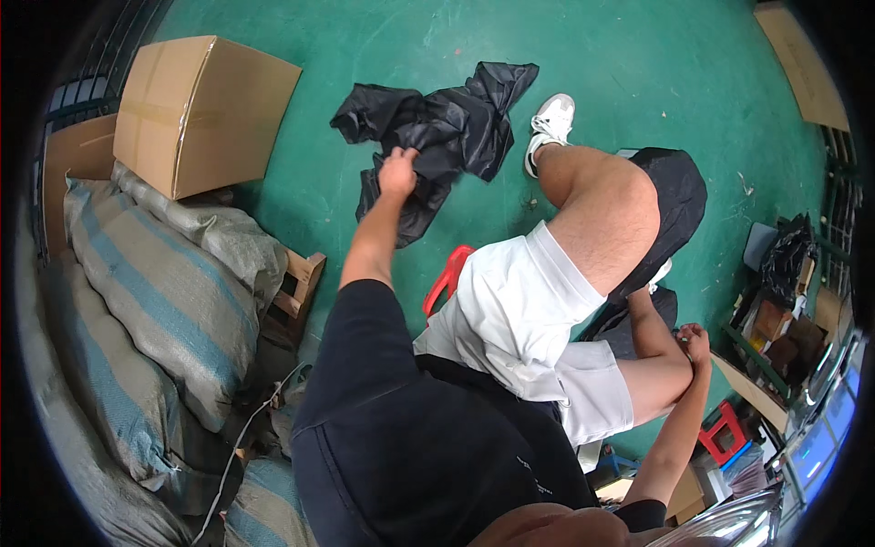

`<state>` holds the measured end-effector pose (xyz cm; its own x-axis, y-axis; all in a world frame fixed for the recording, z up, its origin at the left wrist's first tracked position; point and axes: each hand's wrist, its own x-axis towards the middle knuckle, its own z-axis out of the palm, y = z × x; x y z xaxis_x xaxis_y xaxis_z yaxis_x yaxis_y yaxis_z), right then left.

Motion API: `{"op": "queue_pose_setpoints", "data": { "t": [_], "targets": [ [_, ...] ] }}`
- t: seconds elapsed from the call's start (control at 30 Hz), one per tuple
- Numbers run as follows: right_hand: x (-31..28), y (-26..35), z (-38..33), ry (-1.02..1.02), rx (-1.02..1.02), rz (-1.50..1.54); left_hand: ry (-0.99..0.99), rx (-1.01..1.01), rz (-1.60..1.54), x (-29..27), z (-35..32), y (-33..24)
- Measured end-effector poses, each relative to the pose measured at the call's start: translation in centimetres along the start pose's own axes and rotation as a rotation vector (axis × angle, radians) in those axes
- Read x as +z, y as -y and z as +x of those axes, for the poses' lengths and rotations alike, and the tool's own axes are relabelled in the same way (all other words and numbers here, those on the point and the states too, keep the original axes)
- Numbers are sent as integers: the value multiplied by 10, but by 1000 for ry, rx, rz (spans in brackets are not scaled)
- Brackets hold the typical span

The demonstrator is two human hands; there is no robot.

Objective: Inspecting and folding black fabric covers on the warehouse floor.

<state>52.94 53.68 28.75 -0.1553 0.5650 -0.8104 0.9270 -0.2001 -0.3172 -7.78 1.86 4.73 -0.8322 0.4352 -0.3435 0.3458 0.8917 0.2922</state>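
Note:
My left hand reaches out over the floor, its fingers bent onto a crumpled black cloth with a slight sheen. This cloth lies in loose folds on the green floor. Beside my lower leg, my right hand is closed with curled fingers, its forearm resting along the leg near the knee. Whatever it may hold is too small to make out. A second black cloth hangs down beyond my raised knee, and more dark fabric shows between my legs.
A closed cardboard box sits on stuffed striped sacks to the left, near a wooden pallet piece. I sit by a red plastic stool. Another red stool and a cluttered shelf stand at right.

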Motion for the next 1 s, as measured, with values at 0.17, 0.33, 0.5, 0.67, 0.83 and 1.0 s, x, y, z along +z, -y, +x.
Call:
{"op": "queue_pose_setpoints", "data": {
  "t": [0.17, 0.33, 0.5, 0.67, 0.83, 1.0],
  "targets": [
    [-4, -15, -1, -49, -15, 50, -176, 61, -168, -52, -10, 17],
    [-5, -14, 2, -31, -42, 53, -508, 116, -400, -84, -61, -11],
    [-2, -6, 3, -58, -14, 58, -433, -160, -225, -86, -100, -26],
    [1, 4, 0, -51, -36, 116, -131, -283, -517, -69, -98, -2],
    [0, 11, -7, 3, -82, 114, -335, -49, -888, -82, -77, 3],
    [6, 10, -5, -37, -126, 101, -156, -300, -894, -72, -59, 23]
  ]
}}
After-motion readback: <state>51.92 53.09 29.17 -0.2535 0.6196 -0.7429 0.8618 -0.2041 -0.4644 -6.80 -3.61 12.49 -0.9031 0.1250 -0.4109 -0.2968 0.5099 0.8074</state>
